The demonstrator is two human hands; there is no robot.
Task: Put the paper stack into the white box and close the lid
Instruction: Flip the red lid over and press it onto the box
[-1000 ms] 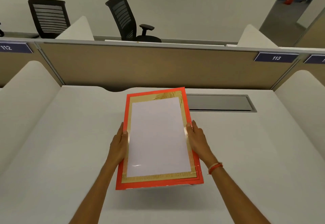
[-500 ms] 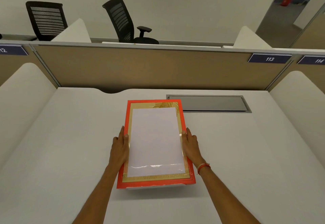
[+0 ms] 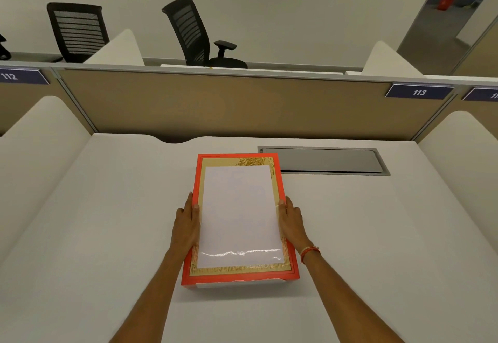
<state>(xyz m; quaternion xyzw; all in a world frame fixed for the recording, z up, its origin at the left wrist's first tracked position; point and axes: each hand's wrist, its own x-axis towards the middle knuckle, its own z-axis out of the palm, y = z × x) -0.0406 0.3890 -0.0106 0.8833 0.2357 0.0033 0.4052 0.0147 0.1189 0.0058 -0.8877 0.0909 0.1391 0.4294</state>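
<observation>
Both hands on the lid (image 3: 239, 217) here: my left hand (image 3: 187, 225) and right hand (image 3: 292, 221) clamp its long sides, thumbs on top, box sitting mid-surface (image 3: 94, 221), white base barely peeking out underneath.

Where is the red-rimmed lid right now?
In the head view the red-rimmed lid sits mid-desk, gripped at its sides by the left hand and right hand, just left of the grey cable hatch.

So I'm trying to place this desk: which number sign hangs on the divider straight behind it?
The sign reading 113, at the divider's right end. The 112 sign sits far left, over the next desk.
</observation>
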